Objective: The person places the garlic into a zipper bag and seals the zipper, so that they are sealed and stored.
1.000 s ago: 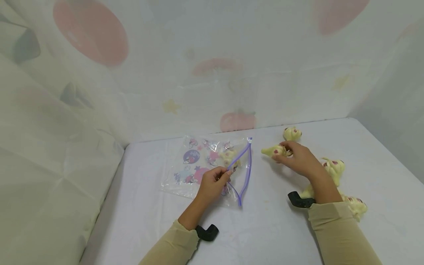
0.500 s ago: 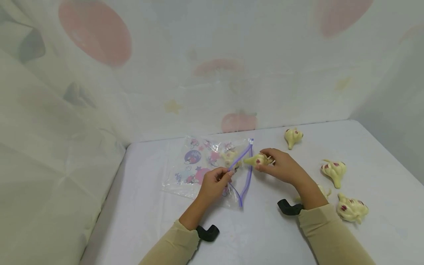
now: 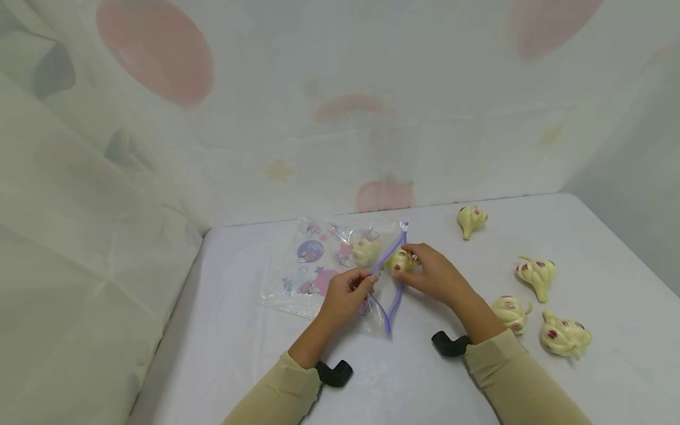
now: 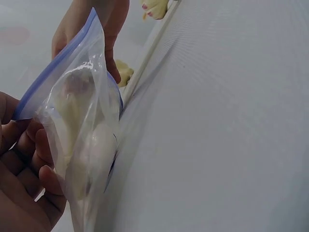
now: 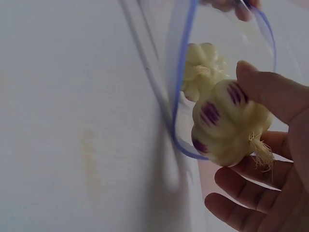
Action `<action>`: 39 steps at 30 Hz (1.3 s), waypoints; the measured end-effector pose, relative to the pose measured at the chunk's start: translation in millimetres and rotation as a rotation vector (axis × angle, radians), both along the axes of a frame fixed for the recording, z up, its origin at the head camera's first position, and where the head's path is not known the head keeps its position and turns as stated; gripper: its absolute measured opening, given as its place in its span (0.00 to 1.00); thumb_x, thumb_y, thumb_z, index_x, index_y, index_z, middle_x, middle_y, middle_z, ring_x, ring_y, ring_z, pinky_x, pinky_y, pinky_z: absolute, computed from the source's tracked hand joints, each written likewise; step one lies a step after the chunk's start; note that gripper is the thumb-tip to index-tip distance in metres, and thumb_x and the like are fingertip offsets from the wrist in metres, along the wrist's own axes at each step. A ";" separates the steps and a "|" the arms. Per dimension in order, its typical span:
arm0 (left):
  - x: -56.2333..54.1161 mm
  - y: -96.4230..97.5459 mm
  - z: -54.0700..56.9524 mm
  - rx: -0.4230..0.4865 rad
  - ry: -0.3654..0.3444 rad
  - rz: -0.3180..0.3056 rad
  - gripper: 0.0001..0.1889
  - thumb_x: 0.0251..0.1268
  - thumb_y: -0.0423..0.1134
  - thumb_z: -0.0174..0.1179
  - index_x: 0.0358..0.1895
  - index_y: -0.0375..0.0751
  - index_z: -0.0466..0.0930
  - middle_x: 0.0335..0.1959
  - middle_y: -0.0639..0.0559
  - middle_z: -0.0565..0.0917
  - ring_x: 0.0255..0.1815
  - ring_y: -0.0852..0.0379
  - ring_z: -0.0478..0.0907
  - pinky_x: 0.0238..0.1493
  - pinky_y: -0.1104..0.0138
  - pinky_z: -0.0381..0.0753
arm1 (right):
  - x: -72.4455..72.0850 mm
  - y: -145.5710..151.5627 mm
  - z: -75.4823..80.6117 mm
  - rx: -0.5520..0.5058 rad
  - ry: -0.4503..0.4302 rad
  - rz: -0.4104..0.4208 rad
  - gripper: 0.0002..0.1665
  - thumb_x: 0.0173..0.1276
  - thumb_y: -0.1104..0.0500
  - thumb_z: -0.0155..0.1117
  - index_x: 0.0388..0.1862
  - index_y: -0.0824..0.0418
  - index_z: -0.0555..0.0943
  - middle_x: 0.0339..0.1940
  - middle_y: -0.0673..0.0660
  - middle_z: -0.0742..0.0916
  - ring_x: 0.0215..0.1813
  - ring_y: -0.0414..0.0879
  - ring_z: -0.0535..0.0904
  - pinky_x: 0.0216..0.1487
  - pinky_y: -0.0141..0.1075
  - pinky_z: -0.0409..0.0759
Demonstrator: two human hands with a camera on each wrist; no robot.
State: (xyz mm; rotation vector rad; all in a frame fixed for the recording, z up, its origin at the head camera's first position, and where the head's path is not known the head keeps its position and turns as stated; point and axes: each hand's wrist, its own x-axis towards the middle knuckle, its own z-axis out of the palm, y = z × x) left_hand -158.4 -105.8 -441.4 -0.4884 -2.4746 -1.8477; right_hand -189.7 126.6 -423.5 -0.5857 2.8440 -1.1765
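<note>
My left hand (image 3: 344, 294) pinches the purple zip edge of a clear printed zip bag (image 3: 292, 295), keeping its mouth apart on the right side. Between the thumb and fingers of my right hand (image 3: 435, 274) is a garlic bulb (image 5: 231, 121), cream with purple streaks and root hairs toward the palm. It sits at the bag's mouth, partly past the purple rim (image 5: 182, 63). Another garlic bulb (image 5: 200, 67) lies inside the bag, seen blurred through the plastic in the left wrist view.
To the right on the white table (image 3: 398, 383) lie several more bulbs: a far garlic bulb (image 3: 471, 221), a middle garlic bulb (image 3: 536, 276), and two nearer, one garlic bulb (image 3: 511, 314) beside my right forearm and another garlic bulb (image 3: 566, 335). A printed curtain (image 3: 319, 147) hangs behind.
My right hand has carried its garlic bulb leftward from the table's right side to the bag's mouth. The left hand keeps its grip on the bag's edge, nearly still.
</note>
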 end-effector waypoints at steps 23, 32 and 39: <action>9.5 3.1 23.8 -0.019 -0.046 -0.015 0.11 0.71 0.34 0.59 0.36 0.25 0.82 0.24 0.35 0.81 0.18 0.65 0.70 0.20 0.75 0.70 | 5.6 -24.6 -8.0 -0.070 0.058 -0.065 0.37 0.48 0.63 0.81 0.58 0.66 0.76 0.54 0.65 0.80 0.44 0.51 0.79 0.44 0.41 0.80; 14.6 3.9 37.1 0.004 -0.045 -0.033 0.10 0.70 0.32 0.58 0.36 0.24 0.81 0.24 0.31 0.79 0.18 0.66 0.70 0.20 0.74 0.71 | 7.1 -25.3 -10.0 -0.108 0.095 -0.101 0.30 0.58 0.61 0.76 0.58 0.65 0.77 0.54 0.63 0.81 0.39 0.49 0.83 0.40 0.38 0.83; 15.5 3.2 41.0 -0.021 -0.060 -0.037 0.11 0.71 0.32 0.58 0.38 0.23 0.81 0.25 0.31 0.80 0.19 0.66 0.70 0.21 0.76 0.70 | 6.9 -26.3 -8.2 -0.181 0.081 -0.183 0.17 0.57 0.64 0.75 0.43 0.63 0.80 0.43 0.60 0.82 0.39 0.49 0.84 0.41 0.39 0.84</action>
